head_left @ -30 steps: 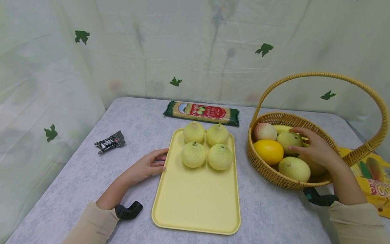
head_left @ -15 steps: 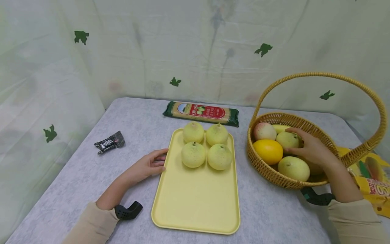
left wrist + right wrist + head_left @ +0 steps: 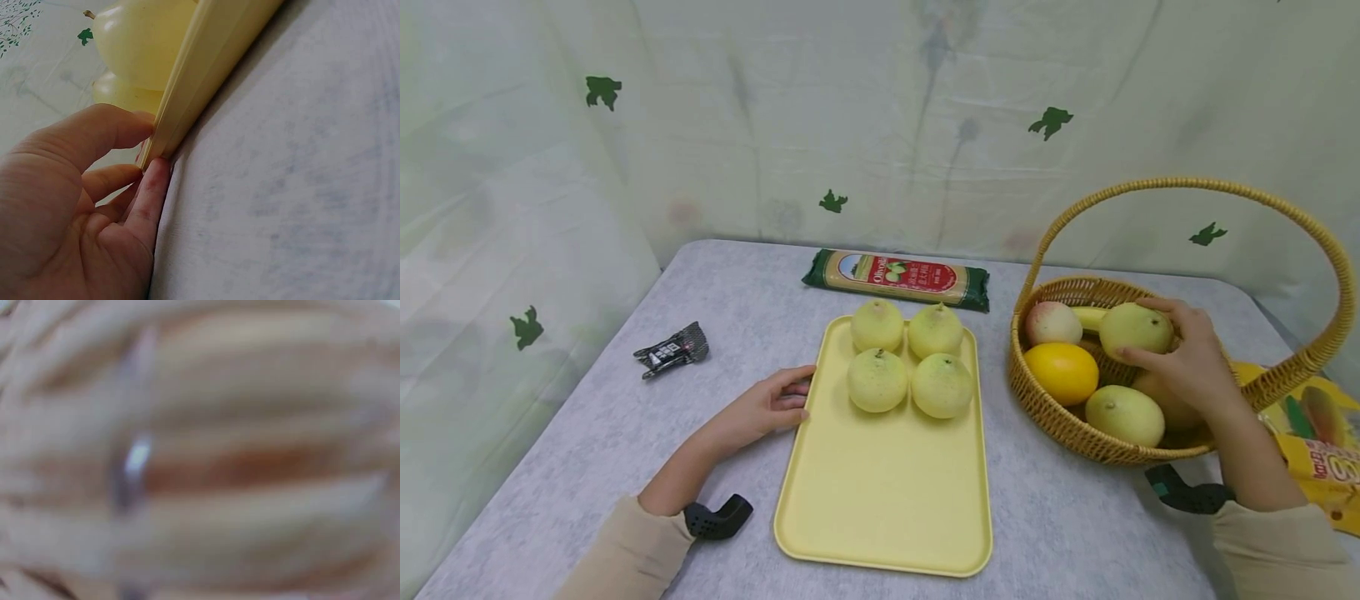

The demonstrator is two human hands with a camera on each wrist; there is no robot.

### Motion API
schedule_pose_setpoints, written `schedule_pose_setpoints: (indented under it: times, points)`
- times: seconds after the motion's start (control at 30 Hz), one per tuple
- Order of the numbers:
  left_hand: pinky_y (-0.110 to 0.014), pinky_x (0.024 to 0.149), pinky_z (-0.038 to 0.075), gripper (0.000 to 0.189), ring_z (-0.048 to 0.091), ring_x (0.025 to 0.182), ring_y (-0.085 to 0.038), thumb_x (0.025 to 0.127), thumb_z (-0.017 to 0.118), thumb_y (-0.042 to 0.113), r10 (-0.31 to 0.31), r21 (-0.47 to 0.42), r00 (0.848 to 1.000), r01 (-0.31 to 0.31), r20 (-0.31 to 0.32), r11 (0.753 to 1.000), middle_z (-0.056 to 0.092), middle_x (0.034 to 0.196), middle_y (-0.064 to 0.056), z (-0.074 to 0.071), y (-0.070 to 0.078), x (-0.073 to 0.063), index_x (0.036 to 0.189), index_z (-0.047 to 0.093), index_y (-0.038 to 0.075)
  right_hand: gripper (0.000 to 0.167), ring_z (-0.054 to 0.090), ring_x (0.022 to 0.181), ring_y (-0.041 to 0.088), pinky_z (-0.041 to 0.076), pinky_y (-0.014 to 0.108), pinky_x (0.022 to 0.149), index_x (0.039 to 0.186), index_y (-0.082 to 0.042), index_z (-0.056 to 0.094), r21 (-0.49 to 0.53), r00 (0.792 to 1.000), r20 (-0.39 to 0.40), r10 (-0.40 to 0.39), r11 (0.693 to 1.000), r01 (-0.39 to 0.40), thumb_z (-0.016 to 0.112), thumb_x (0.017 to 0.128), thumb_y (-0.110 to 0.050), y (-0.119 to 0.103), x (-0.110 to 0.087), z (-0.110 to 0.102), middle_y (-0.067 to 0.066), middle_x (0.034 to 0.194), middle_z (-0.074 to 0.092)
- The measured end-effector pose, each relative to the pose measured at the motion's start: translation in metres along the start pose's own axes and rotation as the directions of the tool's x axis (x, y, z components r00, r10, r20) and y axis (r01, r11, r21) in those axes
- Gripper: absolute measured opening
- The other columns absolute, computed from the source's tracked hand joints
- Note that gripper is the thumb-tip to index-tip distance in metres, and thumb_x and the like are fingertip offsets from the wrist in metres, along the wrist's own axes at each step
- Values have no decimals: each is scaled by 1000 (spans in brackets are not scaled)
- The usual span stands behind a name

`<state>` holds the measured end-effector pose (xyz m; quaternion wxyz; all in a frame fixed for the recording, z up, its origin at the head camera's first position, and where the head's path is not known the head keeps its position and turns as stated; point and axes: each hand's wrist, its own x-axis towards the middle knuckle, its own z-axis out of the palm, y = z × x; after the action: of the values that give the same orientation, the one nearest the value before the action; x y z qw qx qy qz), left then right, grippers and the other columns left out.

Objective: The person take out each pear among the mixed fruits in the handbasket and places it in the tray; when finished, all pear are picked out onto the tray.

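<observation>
My right hand [image 3: 1198,354] grips a round yellow-green pear [image 3: 1135,328], thumb on the near side and fingers over the far side, just above the other fruit in the wicker basket [image 3: 1037,396]. In the right wrist view there is only blurred wickerwork. At the left, the fingertips of my left hand [image 3: 775,400] touch the outer edge of a yellow tray [image 3: 880,492]. The left wrist view has the thumb at the rim and other fingertips against the side wall [image 3: 181,106]. Several pale yellow-green pears [image 3: 877,380] sit at the tray's far end.
Still in the basket are a peach [image 3: 1054,323], a yellow fruit [image 3: 1061,375], a banana [image 3: 1090,317] and a pale oval fruit [image 3: 1124,415]. Its tall handle [image 3: 1187,182] arches overhead. Behind the tray lies a pasta packet [image 3: 895,279]; a black wrapper [image 3: 672,350] lies left, yellow packaging [image 3: 1326,462] right.
My right hand has closed round the pear and lifted it up and rightward from among the fruit, baring a gap in the basket. My left hand and the tray have stayed put.
</observation>
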<state>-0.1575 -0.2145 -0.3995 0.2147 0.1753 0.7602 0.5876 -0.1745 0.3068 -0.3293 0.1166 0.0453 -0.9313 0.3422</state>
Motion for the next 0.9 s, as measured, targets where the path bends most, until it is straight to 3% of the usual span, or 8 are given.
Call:
schedule_pose_setpoints:
  times: [0.13, 0.23, 0.33, 0.43, 0.57, 0.67, 0.9]
  points:
    - [-25, 88, 42, 66, 42, 116, -31, 88, 58, 9, -5, 1, 1000, 5, 1, 1000, 36, 129, -21, 0, 0, 0, 142, 21, 2, 65, 32, 92, 18, 34, 20, 66, 134, -14, 43, 68, 995, -103, -12, 998, 19, 72, 76, -19, -16, -8, -1, 14, 115, 32]
    - [-25, 88, 42, 66, 41, 117, -31, 88, 58, 9, -11, -7, 1000, 11, 2, 1000, 36, 129, -21, 0, 1, 0, 142, 21, 2, 63, 34, 91, 12, 36, 8, 68, 133, -17, 46, 138, 989, -138, -46, 988, 65, 73, 75, -12, -35, -16, -1, 3, 113, 33]
    - [-25, 88, 42, 66, 41, 117, -31, 88, 58, 8, -16, -15, 1000, 16, 1, 1000, 36, 129, -21, 0, 1, 0, 142, 21, 2, 64, 38, 93, 11, 41, 6, 69, 132, -13, 47, 227, 983, -154, -103, 964, 136, 71, 74, -1, -59, -25, 3, -4, 114, 33]
    - [-25, 88, 42, 66, 41, 117, -31, 88, 58, 8, -19, -16, 1000, 19, -1, 1000, 36, 129, -21, 0, 2, -1, 142, 21, 2, 66, 41, 94, 14, 44, 9, 69, 130, -8, 47, 311, 972, -143, -186, 924, 222, 70, 70, 9, -83, -33, 12, -2, 115, 35]
    - [-25, 89, 42, 66, 41, 117, -30, 87, 58, 7, -21, -15, 1000, 21, -2, 1000, 36, 129, -21, 0, 2, 0, 142, 21, 2, 69, 39, 100, 17, 43, 14, 74, 130, -6, 46, 415, 951, -57, -305, 859, 300, 69, 68, 13, -109, -44, 31, 5, 121, 38]
    - [-25, 89, 41, 66, 41, 117, -30, 87, 58, 7, -20, -17, 1000, 20, -1, 1000, 37, 129, -21, 0, 2, 0, 142, 21, 2, 67, 38, 104, 17, 43, 17, 78, 130, -7, 46, 484, 931, 45, -363, 823, 298, 70, 70, 10, -123, -52, 50, 7, 123, 39]
    - [-25, 89, 41, 65, 41, 116, -30, 87, 58, 7, -17, -16, 1000, 17, -2, 1000, 37, 129, -21, 1, 3, -1, 142, 21, 2, 60, 43, 102, 18, 43, 33, 87, 127, -21, 50, 495, 888, 290, -358, 850, 181, 75, 73, -17, -139, -68, 101, 0, 113, 44]
